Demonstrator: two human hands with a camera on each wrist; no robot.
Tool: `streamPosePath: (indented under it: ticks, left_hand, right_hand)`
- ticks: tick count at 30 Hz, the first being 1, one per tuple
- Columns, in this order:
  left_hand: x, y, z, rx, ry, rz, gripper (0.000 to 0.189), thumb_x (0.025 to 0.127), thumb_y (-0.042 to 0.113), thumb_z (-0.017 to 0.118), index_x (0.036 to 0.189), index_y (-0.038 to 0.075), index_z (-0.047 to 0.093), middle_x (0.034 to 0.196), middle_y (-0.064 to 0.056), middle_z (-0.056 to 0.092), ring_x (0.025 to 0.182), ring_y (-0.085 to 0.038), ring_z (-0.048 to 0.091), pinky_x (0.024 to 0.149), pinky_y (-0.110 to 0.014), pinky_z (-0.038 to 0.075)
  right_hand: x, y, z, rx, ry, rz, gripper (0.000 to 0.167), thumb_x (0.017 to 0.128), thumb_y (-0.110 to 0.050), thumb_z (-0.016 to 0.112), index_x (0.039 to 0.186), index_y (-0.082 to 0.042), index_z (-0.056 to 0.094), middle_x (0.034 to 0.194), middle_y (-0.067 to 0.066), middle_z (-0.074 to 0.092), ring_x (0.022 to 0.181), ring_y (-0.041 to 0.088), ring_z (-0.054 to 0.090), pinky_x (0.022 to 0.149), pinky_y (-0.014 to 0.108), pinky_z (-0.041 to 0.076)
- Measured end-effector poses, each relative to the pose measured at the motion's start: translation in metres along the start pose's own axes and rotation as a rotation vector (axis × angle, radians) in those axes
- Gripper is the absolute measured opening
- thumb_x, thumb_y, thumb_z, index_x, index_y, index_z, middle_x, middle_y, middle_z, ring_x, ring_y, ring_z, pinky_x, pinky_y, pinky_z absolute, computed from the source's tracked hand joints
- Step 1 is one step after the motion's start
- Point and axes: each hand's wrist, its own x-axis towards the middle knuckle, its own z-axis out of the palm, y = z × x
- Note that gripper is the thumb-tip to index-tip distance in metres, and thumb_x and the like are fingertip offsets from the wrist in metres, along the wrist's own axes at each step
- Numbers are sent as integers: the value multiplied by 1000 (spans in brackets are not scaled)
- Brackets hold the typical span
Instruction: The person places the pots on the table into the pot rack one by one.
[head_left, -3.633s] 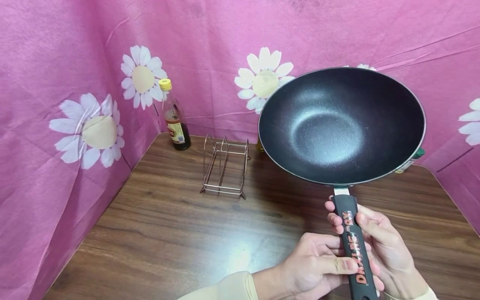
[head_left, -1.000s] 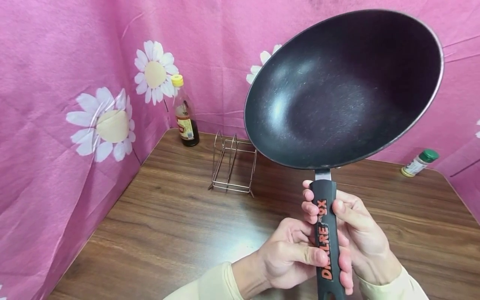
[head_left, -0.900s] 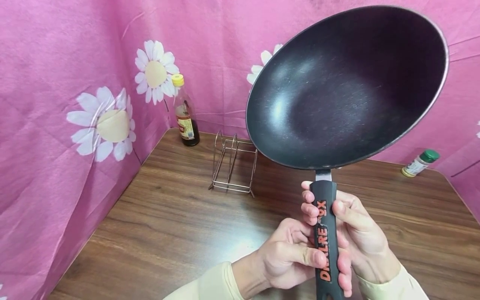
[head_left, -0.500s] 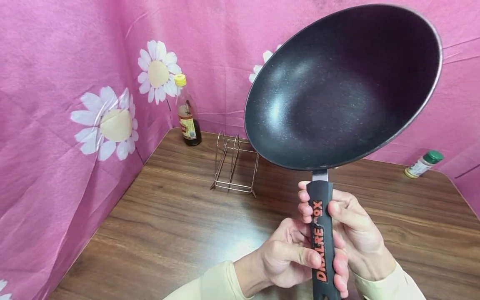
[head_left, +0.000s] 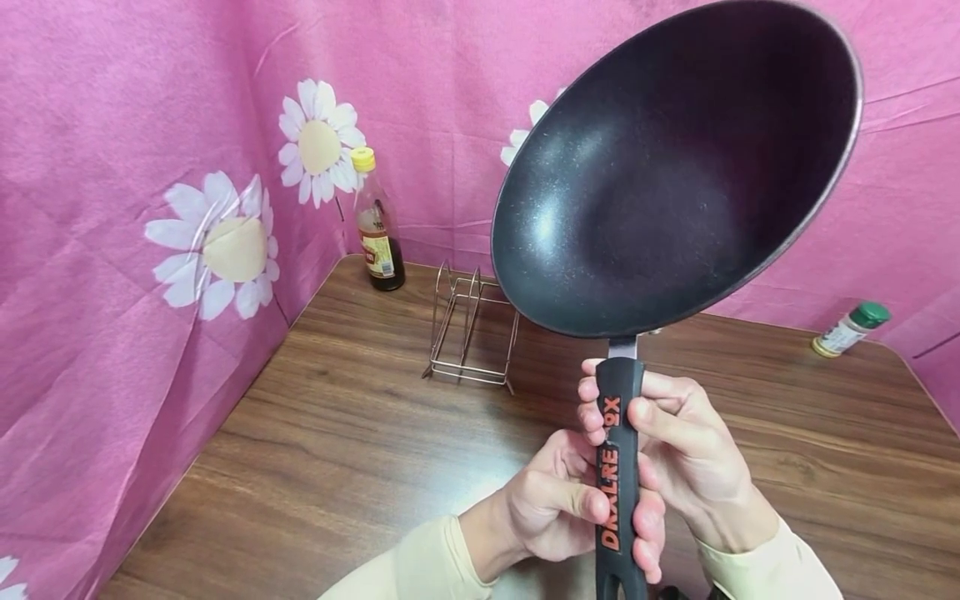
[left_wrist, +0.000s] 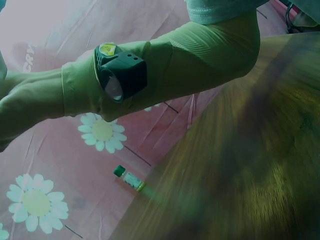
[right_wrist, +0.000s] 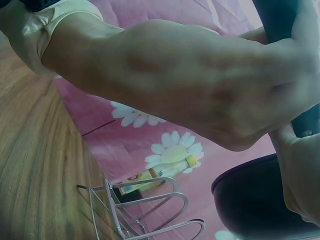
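Observation:
A dark wok [head_left: 667, 167] with a pale metal rim is held up above the table, its inside facing me and its bowl tilted. My left hand [head_left: 551, 500] grips the lower part of its black handle [head_left: 620, 467], thumb on the orange lettering. Higher up the handle, my right hand [head_left: 690, 450] has its fingers wrapped round from behind and its thumb on the near side. In the right wrist view, the wok [right_wrist: 255, 195] shows partly behind the hands. The left wrist view shows mostly a forearm sleeve [left_wrist: 185, 60] and no wok.
On the wooden table [head_left: 337, 467], a wire rack [head_left: 472, 333] stands left of the wok. Behind it in the corner is a yellow-capped bottle of dark sauce [head_left: 380, 242]. A green-capped shaker [head_left: 851, 329] stands at the back right. Pink flowered cloth [head_left: 420, 100] hangs around the table.
Since the first frame, the wok has risen and tilted, uncovering the shaker at the back right. Over the last half second, both hands and the wok have shifted slightly left.

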Motion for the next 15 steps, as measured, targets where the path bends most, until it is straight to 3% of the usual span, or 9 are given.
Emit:
streamPosePath:
  ticks: [3,8,15]
  left_hand:
    - [-3,3,-3,-15,-26,-3,32,96,26,66,126,25,55,108,8,67,95,-12,64,92,-46,54]
    - [-8,10,-8,15,-53,7,32,95,28,67,126,28,56,107,10,67,94,-11,66,89,-48,56]
    - [-14,15,-14,-24,-84,-11,35,93,33,70,124,30,57,104,12,65,90,-9,66,87,-36,55]
  right_hand:
    - [4,2,5,-35,47,14,38,103,7,40,140,12,49,124,13,71,103,18,72,92,28,57]
    - [10,4,12,-63,128,47,38,99,14,42,135,12,53,117,15,72,99,20,74,88,32,60]
    - [17,10,18,-100,166,44,40,96,19,40,133,13,54,117,18,72,96,22,76,86,33,61]
